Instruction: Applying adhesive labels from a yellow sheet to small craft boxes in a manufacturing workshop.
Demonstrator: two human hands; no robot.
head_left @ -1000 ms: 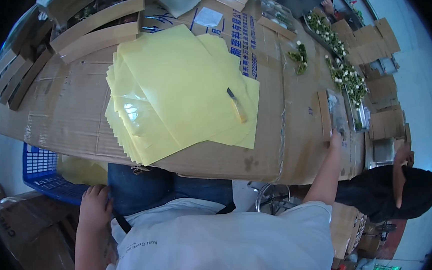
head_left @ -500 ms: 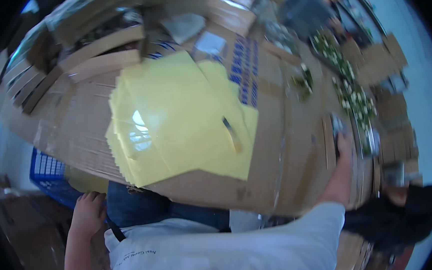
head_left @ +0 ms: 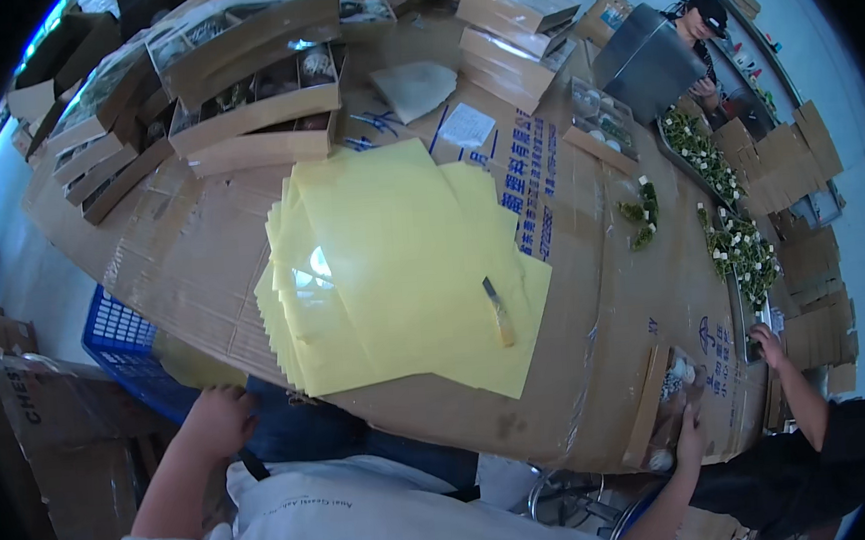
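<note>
The right hand [head_left: 687, 440] reaches far to the right edge of the cardboard table [head_left: 201, 256] and lies on a small open box [head_left: 663, 404]; its fingers look spread over the box, but a real grip I cannot tell. The left hand [head_left: 220, 420] hangs below the near edge, loosely curled and holding nothing. The yellow sheets [head_left: 392, 263] lie in the middle with a small knife [head_left: 499, 312] on top. To draw the box in well, I think the hand should slide it flat, slowly, so the contents do not spill.
</note>
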